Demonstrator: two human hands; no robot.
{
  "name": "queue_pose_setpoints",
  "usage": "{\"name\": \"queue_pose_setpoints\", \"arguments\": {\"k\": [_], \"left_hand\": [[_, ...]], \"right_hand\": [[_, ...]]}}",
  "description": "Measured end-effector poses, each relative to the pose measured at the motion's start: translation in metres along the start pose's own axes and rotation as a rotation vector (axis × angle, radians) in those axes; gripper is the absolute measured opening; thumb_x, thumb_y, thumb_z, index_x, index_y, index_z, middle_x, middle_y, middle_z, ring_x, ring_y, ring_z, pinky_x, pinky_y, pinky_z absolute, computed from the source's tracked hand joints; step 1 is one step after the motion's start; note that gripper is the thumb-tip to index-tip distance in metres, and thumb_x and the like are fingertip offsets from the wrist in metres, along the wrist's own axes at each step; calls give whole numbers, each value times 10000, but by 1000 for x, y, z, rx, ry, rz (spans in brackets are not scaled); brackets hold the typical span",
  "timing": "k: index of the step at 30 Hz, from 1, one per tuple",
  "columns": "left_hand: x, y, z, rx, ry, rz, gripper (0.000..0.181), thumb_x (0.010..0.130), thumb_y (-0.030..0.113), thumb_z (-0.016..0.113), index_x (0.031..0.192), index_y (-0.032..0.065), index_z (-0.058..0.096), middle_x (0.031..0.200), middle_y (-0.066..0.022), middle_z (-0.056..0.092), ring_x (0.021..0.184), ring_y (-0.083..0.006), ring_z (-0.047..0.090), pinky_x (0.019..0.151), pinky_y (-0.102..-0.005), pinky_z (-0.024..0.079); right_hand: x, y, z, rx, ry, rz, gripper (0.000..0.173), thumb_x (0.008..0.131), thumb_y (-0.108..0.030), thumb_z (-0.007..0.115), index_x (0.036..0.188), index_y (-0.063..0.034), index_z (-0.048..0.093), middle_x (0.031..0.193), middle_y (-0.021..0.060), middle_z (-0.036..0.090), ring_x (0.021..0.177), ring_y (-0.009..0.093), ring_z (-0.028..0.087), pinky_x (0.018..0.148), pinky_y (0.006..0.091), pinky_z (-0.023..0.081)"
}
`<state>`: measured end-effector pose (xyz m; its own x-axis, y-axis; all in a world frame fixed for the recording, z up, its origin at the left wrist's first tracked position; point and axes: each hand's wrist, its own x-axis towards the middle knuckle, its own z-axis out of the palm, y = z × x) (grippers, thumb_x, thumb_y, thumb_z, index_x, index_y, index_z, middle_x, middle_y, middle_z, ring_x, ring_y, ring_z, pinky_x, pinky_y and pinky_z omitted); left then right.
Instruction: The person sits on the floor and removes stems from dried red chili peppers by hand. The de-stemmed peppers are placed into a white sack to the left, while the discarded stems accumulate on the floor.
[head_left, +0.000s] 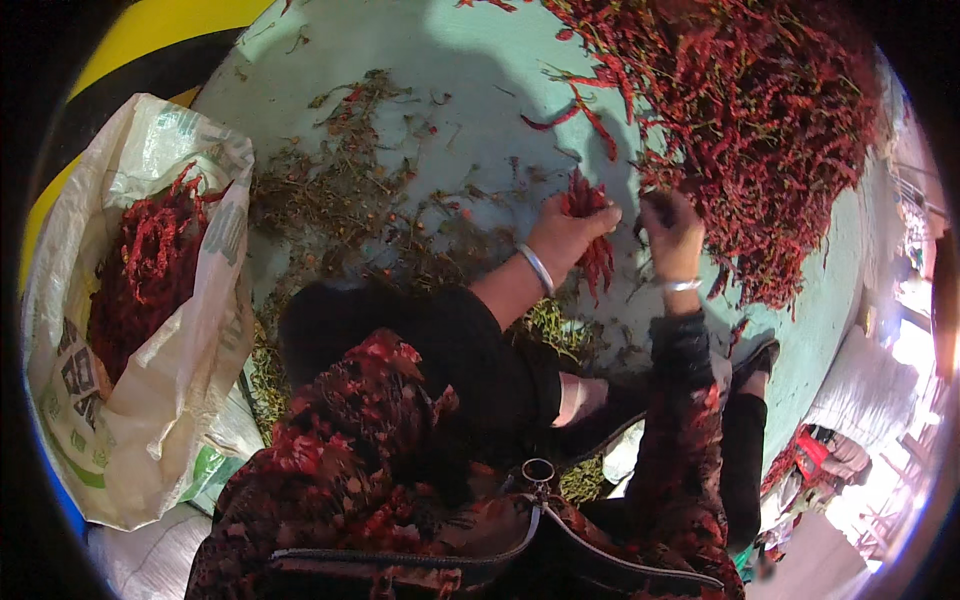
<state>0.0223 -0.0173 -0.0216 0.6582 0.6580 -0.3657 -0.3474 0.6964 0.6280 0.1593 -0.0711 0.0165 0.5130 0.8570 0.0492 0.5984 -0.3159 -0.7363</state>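
My left hand (570, 232), with a silver bangle at the wrist, grips a bunch of dried red chillies (598, 262) whose ends stick out above and below the fingers. To its right is my right hand (673, 229), also with a bangle, at the left edge of a large heap of dried red chillies (765, 150). Its fingers are bent, and a dark shadow hides whether anything is between them. A few loose chillies (600, 133) lie on the pale green surface above my hands.
An open woven plastic sack (225, 300) holding red chillies (161, 240) stands at the left. Dry stems and debris (337, 180) are scattered across the pale green surface (465, 97). Green stalks (559, 326) lie by my knee. A dark shoe (757, 360) rests below the heap.
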Motion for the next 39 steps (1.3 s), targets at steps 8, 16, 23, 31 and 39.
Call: {"name": "queue_pose_setpoints", "arguments": {"k": [8, 16, 23, 31, 39], "left_hand": [[-14, -13, 13, -150, -40, -68, 88, 753, 67, 578, 823, 24, 547, 726, -39, 569, 612, -111, 529, 557, -260, 441], [-10, 15, 13, 155, 74, -19, 157, 690, 136, 674, 762, 71, 550, 609, 15, 507, 462, -83, 450, 423, -231, 367], [3, 15, -2, -53, 193, -111, 120, 691, 83, 654, 762, 49, 564, 653, -7, 543, 513, -88, 482, 437, -237, 379], [-3, -9, 4, 8, -66, -172, 111, 685, -7, 604, 783, 25, 562, 741, -34, 580, 632, -121, 532, 577, -260, 430], [-8, 21, 12, -67, -7, 42, 80, 654, 19, 621, 671, 36, 545, 577, -13, 525, 472, -93, 474, 446, -240, 373]], "right_hand": [[-71, -38, -13, 355, -78, 64, 103, 754, -54, 566, 828, 15, 550, 731, 51, 592, 612, 141, 564, 539, 256, 444], [52, 51, 24, -330, 93, -194, 312, 687, -193, 611, 905, 22, 551, 818, 188, 572, 759, 296, 565, 654, 345, 450], [58, 56, 30, -96, -5, 51, 249, 676, -185, 626, 713, 53, 563, 598, 136, 575, 529, 180, 553, 512, 296, 430], [-77, -15, 18, -4, 34, -89, 102, 738, -26, 601, 828, 16, 575, 690, -9, 555, 562, 56, 470, 513, 204, 398], [-32, 11, -9, 102, 18, 157, 174, 737, -120, 603, 848, 12, 582, 691, 111, 608, 619, 162, 580, 579, 265, 454]]}}
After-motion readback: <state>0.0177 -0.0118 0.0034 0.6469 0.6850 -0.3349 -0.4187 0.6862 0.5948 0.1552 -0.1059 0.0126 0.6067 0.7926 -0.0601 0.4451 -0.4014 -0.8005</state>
